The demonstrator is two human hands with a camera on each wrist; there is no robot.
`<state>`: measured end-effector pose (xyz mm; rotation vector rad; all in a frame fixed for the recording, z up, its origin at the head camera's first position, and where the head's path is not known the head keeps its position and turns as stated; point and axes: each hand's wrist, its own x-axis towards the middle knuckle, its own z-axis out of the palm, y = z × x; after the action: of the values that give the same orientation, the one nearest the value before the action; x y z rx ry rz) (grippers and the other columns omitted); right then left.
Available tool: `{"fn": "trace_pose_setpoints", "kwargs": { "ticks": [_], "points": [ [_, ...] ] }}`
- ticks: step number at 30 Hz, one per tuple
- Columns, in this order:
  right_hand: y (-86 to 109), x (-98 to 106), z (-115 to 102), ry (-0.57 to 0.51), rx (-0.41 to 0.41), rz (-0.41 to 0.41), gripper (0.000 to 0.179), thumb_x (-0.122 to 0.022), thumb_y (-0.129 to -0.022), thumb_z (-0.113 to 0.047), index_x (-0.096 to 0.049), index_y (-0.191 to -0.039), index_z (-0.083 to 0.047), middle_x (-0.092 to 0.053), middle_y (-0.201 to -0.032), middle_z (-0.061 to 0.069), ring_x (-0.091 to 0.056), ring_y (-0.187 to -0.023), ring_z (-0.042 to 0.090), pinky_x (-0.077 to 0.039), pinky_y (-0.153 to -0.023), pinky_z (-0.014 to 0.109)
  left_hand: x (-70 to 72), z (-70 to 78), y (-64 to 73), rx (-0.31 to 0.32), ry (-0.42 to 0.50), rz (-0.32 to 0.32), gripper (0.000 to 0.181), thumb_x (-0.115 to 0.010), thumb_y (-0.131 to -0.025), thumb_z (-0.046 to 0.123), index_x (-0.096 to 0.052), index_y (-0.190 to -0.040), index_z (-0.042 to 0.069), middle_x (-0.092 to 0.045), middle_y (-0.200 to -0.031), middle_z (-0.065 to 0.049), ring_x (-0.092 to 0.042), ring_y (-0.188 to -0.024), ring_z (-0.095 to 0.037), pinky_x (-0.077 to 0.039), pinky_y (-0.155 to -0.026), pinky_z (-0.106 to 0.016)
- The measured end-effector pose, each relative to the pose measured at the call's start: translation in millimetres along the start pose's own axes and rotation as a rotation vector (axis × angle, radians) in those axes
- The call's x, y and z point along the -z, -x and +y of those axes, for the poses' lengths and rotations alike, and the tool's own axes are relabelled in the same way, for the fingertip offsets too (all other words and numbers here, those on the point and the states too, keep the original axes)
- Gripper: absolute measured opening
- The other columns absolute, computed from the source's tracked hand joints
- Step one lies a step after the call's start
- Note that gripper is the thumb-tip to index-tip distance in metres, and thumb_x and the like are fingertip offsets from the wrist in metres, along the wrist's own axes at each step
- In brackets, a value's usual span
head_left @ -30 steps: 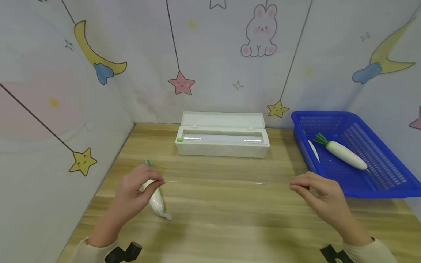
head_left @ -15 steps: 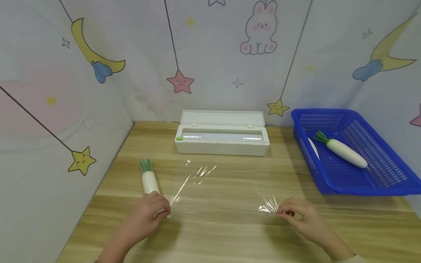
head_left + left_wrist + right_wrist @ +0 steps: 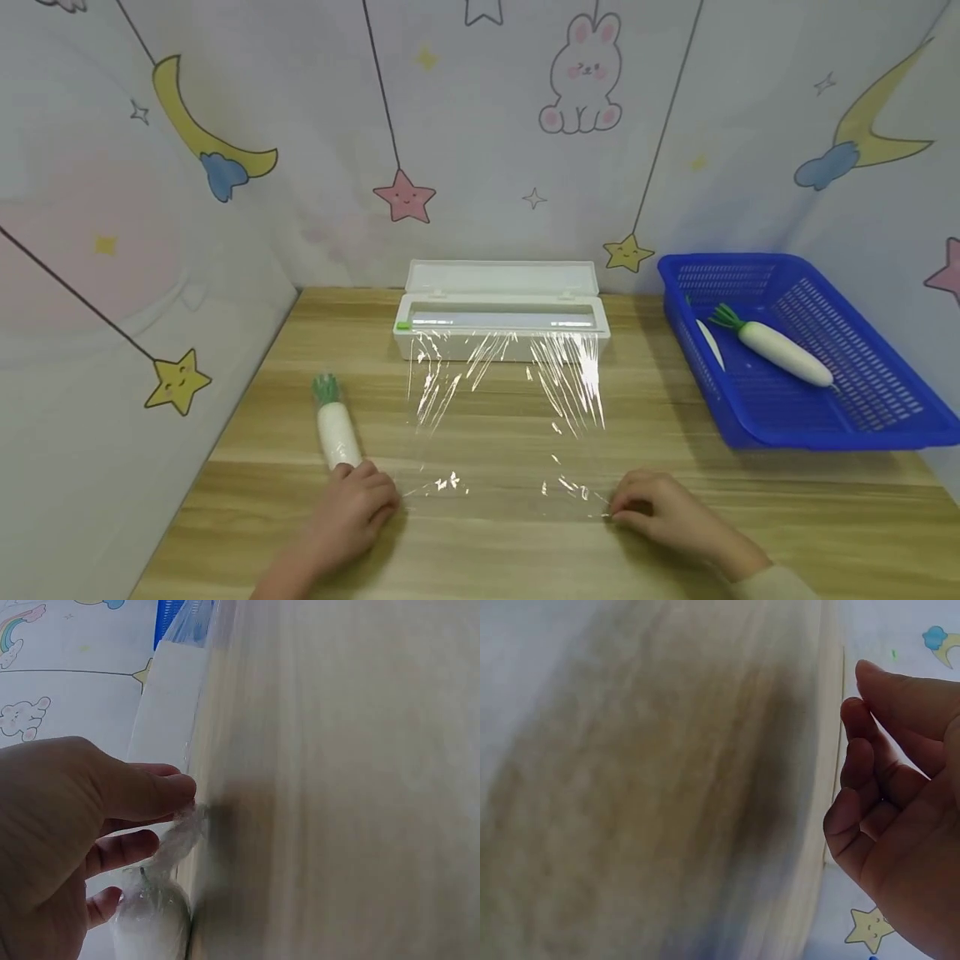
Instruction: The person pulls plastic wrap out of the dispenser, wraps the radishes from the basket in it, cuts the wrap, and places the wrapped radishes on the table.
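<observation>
A sheet of clear plastic wrap [image 3: 502,417] stretches from the white wrap dispenser [image 3: 502,277] toward the front of the table. My left hand [image 3: 348,512] pinches its near left corner, and my right hand [image 3: 671,512] pinches the near right corner, both low over the wood. Beside the left hand lies a white radish [image 3: 337,433] with green leaf stubs, its lower end hidden by that hand. Close up in the left wrist view, this radish [image 3: 154,922] shows a film covering with a twisted end near my fingers. The dispenser's lid stands raised.
A blue plastic basket [image 3: 750,429] stands at the right on the wooden table [image 3: 487,567]. Inside it lies an unwrapped radish [image 3: 783,354], with part of another white one [image 3: 711,346] behind the near wall. Printed cloth walls [image 3: 480,225] border the back and sides.
Both hands have come down and toward the front edge, pulling the wrap with them. The film now shows taut, shiny creases up to the dispenser. The radishes and basket stay put.
</observation>
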<state>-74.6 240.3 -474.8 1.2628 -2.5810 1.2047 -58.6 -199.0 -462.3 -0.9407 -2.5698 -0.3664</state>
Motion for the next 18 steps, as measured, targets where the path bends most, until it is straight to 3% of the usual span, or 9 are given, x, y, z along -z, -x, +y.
{"fn": "trace_pose_setpoints", "kwargs": {
  "ticks": [10,15,18],
  "points": [
    [1.5,-1,8,0.003,-0.006,-0.075,0.006,-0.073,-0.083,-0.008,-0.072,-0.084,-0.015,-0.064,-0.083,-0.007,-0.058,-0.078,0.001,-0.048,-0.069,0.022,-13.2,-1.9,1.6,0.003,0.01,0.092,0.019,-0.081,-0.061,0.016,-0.065,-0.067,0.024,-0.062,-0.073,0.017,-0.048,-0.075,-0.008,-0.026,-0.071,-0.036],
    [-4.2,4,2,0.006,-0.091,-0.169,0.004,-0.073,-0.085,-0.016,-0.073,-0.087,-0.012,-0.064,-0.084,-0.009,-0.055,-0.078,-0.003,-0.049,-0.067,0.021,-14.6,-3.3,3.7,0.011,0.003,0.11,0.021,-0.083,-0.057,0.015,-0.067,-0.066,0.025,-0.062,-0.076,0.017,-0.048,-0.077,-0.007,-0.026,-0.071,-0.036],
    [-8.3,11,-4,-0.047,-0.198,-0.253,0.011,-0.072,-0.086,-0.02,-0.073,-0.089,-0.01,-0.063,-0.082,-0.013,-0.053,-0.075,-0.005,-0.049,-0.065,0.021,-14.5,-2.8,4.2,0.016,-0.004,0.095,0.021,-0.085,-0.057,0.016,-0.068,-0.065,0.025,-0.062,-0.078,0.017,-0.049,-0.078,-0.008,-0.027,-0.071,-0.036]
  ]
}}
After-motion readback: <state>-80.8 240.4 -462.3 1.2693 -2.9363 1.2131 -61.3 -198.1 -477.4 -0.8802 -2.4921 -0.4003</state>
